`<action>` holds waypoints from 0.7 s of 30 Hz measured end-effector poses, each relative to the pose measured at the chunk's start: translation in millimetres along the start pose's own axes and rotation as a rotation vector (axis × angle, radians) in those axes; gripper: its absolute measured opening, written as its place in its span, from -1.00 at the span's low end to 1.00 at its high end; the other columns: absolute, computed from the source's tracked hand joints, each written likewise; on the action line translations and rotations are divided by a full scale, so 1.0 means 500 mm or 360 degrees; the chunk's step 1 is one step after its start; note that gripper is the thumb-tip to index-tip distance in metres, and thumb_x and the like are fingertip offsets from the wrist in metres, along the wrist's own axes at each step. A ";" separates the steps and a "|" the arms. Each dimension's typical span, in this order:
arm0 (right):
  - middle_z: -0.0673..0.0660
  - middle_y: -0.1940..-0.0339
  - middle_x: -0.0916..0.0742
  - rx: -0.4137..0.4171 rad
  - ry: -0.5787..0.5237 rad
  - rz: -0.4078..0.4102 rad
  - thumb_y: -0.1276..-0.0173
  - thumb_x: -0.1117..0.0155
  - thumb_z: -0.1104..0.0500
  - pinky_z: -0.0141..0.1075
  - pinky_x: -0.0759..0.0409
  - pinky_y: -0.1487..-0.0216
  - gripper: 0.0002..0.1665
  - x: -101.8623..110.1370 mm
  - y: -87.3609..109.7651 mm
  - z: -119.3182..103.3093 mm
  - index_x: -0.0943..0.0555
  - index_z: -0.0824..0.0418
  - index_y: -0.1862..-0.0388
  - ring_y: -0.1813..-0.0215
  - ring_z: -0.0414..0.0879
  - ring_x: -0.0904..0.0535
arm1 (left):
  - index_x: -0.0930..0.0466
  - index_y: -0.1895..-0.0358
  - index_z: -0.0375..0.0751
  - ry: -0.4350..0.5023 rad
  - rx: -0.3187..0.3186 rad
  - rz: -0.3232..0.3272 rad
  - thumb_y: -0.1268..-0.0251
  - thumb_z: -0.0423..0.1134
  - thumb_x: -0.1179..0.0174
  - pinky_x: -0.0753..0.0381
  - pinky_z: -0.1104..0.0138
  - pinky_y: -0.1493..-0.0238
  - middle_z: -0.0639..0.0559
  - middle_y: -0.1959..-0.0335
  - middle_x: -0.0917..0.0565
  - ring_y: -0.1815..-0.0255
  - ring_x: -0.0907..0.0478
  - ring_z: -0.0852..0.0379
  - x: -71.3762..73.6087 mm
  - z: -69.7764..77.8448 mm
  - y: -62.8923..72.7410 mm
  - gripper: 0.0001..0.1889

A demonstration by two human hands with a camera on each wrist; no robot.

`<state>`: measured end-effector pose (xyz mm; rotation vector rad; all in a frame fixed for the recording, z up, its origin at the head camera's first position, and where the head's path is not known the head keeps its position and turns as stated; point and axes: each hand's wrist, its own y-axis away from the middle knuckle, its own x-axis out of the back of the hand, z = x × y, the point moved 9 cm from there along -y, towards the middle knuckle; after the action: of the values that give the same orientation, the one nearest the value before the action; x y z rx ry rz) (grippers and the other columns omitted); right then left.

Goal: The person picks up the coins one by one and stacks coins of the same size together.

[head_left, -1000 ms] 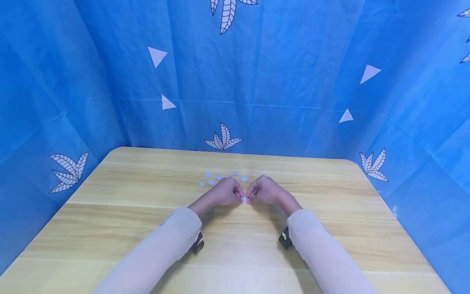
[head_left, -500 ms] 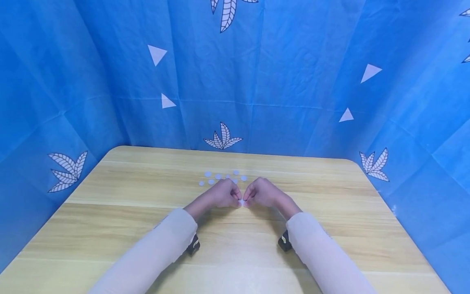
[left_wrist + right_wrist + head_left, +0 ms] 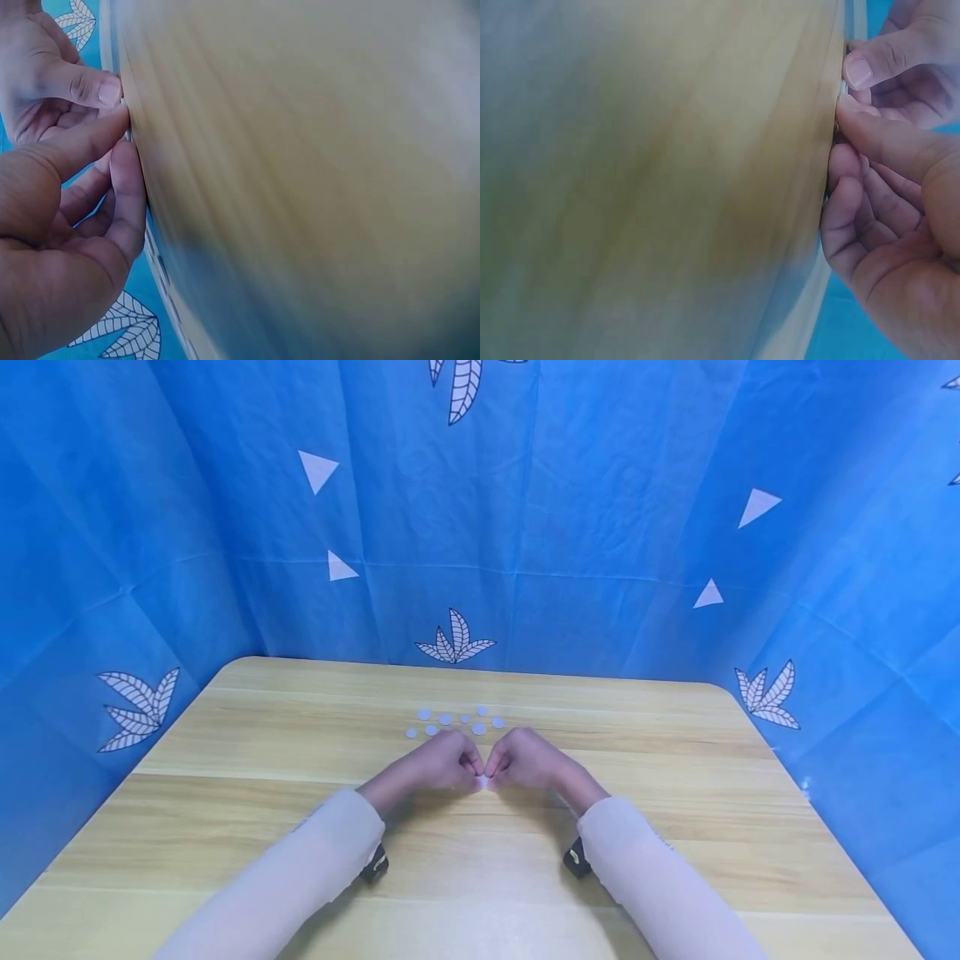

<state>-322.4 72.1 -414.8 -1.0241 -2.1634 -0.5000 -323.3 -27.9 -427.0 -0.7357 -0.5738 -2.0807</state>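
Note:
Near the middle of the table, my left hand and right hand meet over one small white disc. Each pinches an edge of it between thumb and fingers, low at the wooden surface. The left wrist view shows my left hand close up, its thumb and index tips nearly together. In the right wrist view my right hand pinches likewise, with a thin white edge of the disc between the two thumbs. Fingers hide most of the disc.
Several small white round discs, such as one farther-back disc, lie scattered on the table just beyond the hands. The pale wooden table ends at a blue curtain behind and at both sides.
Both hands have slid a little to the left and toward me, still pinching the white disc. More of the scattered discs now show behind them; those discs have stayed in place.

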 end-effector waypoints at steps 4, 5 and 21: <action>0.04 0.38 -0.82 0.0046 -0.0007 -0.0016 -0.13 -0.55 0.43 -0.40 -0.70 0.18 -0.84 -0.010 -0.003 -0.016 -0.78 0.25 0.33 0.29 -0.20 -0.73 | -0.74 0.31 -0.18 -0.0019 -0.0041 -0.0024 -0.12 -0.38 -0.48 -0.65 0.32 0.21 0.11 0.42 -0.69 0.34 -0.62 0.15 0.004 -0.004 0.009 -0.89; 0.04 0.38 -0.82 0.0058 0.0006 -0.0017 -0.13 -0.54 0.43 -0.40 -0.69 0.18 -0.85 -0.012 -0.004 -0.020 -0.79 0.25 0.33 0.29 -0.21 -0.73 | -0.74 0.31 -0.18 -0.0022 -0.0052 -0.0031 -0.12 -0.37 -0.49 -0.66 0.32 0.21 0.12 0.42 -0.70 0.34 -0.62 0.15 0.005 -0.006 0.011 -0.88; 0.03 0.40 -0.81 0.0064 0.0033 -0.0050 -0.16 -0.56 0.38 -0.41 -0.68 0.22 -0.88 -0.033 -0.015 -0.039 -0.78 0.23 0.34 0.32 -0.23 -0.72 | -0.74 0.29 -0.21 -0.0020 -0.0059 -0.0075 -0.11 -0.40 -0.50 -0.65 0.34 0.22 0.11 0.42 -0.69 0.34 -0.61 0.18 0.014 -0.022 0.028 -0.86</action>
<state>-312.3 47.3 -413.5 -0.9607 -2.1654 -0.4779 -318.4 -46.2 -428.4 -0.7637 -0.5659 -2.1362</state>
